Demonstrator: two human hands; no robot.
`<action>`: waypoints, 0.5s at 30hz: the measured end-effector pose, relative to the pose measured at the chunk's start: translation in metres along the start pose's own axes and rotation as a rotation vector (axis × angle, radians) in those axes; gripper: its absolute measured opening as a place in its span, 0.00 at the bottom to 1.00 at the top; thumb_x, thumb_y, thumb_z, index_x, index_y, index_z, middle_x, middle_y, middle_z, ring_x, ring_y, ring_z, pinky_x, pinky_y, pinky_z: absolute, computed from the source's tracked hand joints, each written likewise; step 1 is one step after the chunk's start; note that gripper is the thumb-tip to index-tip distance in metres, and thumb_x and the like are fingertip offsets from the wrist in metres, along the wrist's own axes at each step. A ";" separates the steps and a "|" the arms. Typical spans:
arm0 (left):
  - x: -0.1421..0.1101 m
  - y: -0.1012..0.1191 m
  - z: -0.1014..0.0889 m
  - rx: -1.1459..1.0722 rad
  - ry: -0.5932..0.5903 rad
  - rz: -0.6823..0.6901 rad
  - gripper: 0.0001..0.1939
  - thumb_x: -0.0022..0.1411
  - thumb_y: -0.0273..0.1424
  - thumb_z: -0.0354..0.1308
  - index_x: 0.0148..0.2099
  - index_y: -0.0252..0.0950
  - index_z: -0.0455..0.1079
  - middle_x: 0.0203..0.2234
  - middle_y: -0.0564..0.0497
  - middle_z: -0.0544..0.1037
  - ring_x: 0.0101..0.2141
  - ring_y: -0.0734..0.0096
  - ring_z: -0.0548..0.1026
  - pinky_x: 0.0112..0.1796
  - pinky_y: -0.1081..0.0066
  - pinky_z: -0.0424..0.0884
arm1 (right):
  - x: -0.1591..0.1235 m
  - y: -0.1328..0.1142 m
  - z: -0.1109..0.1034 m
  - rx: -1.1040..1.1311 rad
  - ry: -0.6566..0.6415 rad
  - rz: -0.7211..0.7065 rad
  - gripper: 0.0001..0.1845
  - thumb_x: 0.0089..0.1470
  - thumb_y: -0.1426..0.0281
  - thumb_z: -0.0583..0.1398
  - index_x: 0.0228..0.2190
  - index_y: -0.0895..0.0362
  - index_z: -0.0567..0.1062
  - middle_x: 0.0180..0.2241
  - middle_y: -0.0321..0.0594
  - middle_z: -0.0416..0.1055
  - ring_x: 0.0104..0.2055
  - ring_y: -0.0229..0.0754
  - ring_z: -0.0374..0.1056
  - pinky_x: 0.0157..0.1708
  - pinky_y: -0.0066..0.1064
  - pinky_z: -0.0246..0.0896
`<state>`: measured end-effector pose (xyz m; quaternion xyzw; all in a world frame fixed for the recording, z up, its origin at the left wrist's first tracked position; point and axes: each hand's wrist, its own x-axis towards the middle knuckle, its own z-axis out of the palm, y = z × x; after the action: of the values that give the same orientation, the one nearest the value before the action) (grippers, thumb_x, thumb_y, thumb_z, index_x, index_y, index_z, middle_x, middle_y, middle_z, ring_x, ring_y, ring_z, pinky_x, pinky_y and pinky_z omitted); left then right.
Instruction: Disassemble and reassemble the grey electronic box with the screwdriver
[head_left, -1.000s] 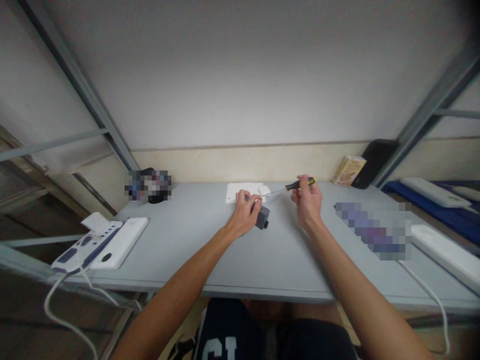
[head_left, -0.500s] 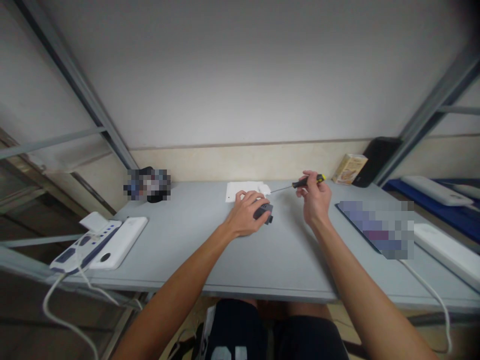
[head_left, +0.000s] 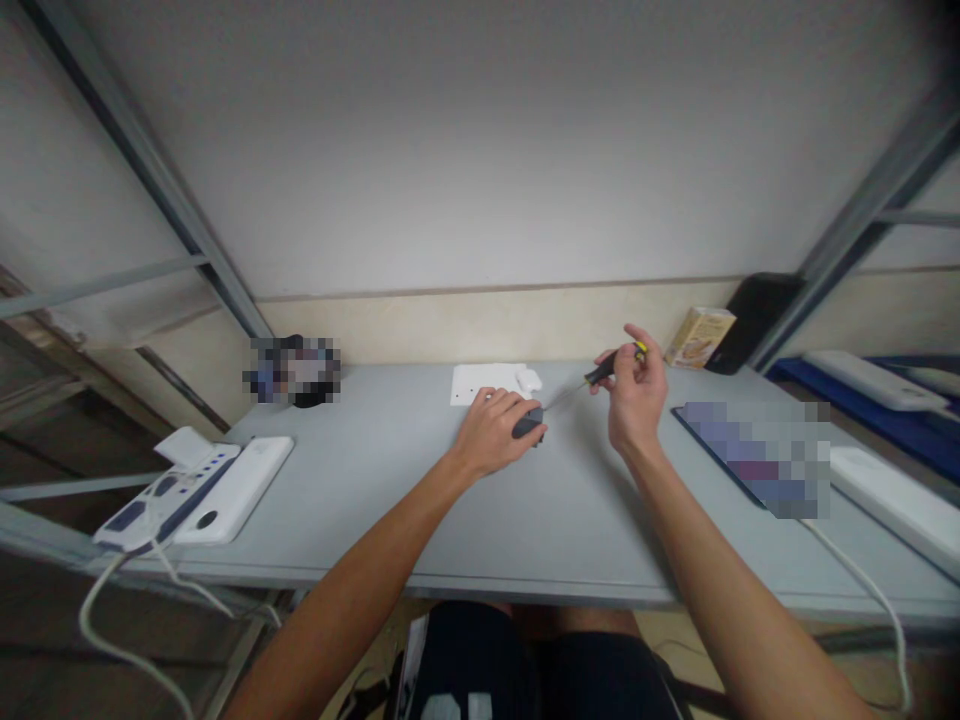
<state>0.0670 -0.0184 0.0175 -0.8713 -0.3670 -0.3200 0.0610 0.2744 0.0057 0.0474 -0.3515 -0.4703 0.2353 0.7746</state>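
My left hand (head_left: 495, 432) is closed around a small dark grey box-shaped device (head_left: 528, 423) just above or on the desk; fingers cover much of it. A screwdriver (head_left: 602, 370) with a black and yellow handle is in my right hand (head_left: 636, 395), held between thumb and fingers with the index finger raised. Its thin shaft slants down to the left, and the tip is at or very near the device's right side; contact cannot be made out. Behind my left hand lies a white sheet (head_left: 480, 378) with a small white object (head_left: 529, 380) at its right end.
The grey desk (head_left: 360, 520) carries a white power strip (head_left: 165, 500) and a white slab-like device (head_left: 244, 490) at left. A yellow box (head_left: 700, 338) and a black case (head_left: 757, 325) stand back right. A white bar-shaped object (head_left: 892, 500) lies at the right edge.
My left hand has turned the grey device and now covers more of it. My right hand has shifted right; the screwdriver now slopes more steeply, its tip lower, near the device.
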 end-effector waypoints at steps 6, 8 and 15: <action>0.000 0.001 0.001 -0.041 0.012 -0.036 0.16 0.69 0.42 0.59 0.52 0.39 0.73 0.44 0.47 0.82 0.45 0.60 0.77 0.52 0.56 0.64 | -0.002 0.001 0.000 -0.011 -0.031 -0.026 0.22 0.62 0.56 0.61 0.54 0.50 0.70 0.31 0.34 0.71 0.24 0.33 0.67 0.18 0.23 0.66; 0.000 0.001 0.001 -0.047 0.017 -0.039 0.16 0.69 0.43 0.59 0.51 0.38 0.73 0.44 0.47 0.82 0.45 0.60 0.77 0.52 0.56 0.64 | -0.003 0.001 0.001 -0.008 -0.039 -0.023 0.22 0.62 0.56 0.61 0.54 0.50 0.70 0.31 0.34 0.72 0.25 0.34 0.67 0.19 0.23 0.67; 0.000 -0.001 0.001 -0.049 0.012 -0.034 0.16 0.69 0.43 0.58 0.51 0.39 0.73 0.44 0.47 0.82 0.45 0.60 0.77 0.51 0.56 0.64 | -0.005 -0.001 0.004 -0.001 -0.069 -0.002 0.22 0.61 0.56 0.62 0.53 0.50 0.71 0.31 0.34 0.72 0.26 0.35 0.68 0.21 0.25 0.68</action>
<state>0.0674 -0.0174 0.0164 -0.8644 -0.3734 -0.3349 0.0362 0.2692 0.0026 0.0469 -0.3432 -0.4972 0.2465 0.7578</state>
